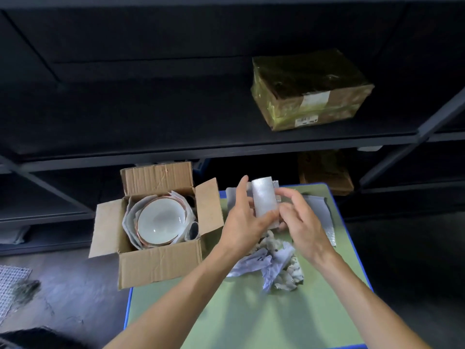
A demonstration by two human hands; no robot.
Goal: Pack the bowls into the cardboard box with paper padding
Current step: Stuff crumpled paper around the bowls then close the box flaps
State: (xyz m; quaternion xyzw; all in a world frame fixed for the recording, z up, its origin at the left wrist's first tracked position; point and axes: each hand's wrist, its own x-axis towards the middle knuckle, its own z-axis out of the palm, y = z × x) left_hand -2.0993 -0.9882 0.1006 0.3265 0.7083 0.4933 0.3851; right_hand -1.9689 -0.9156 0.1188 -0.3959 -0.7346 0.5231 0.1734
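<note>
Fingers (pixel 243 185) of the left hand (pixel 241 222) are curling round a white roll (pixel 264 200) of padding, with the thumb lying across its lower front and the forefinger stretching up along its left side. The right hand (pixel 304 227) is meeting the roll's right edge, its fingers bent and slightly spread. Motion blur is hiding whether they are pinching the roll or only touching it. Both hands are keeping the roll upright in the air, just right of the box (pixel 156 263) and level with its far flap.

The box is standing open with all four flaps turned out. White bowls (pixel 161 220) with brown rims are sitting nested inside it, mouths up, filling most of the space. Paper lining (pixel 129 217) is showing around them against the box's walls, and a small rolled tube (pixel 193 231) is standing wedged between the bowls and the box's right wall.

Right of the box, the green table (pixel 226 313) with a blue edge is carrying crumpled paper (pixel 279 265), lying under the two hands. Flat grey sheets (pixel 320 210) are lying further right of the box, beyond the right hand.

Beyond the box, a dark shelf (pixel 176 127) is holding a taped parcel (pixel 309 89), up and to the right. Left of the box, a piece of mesh (pixel 12 285) is lying on the floor.
</note>
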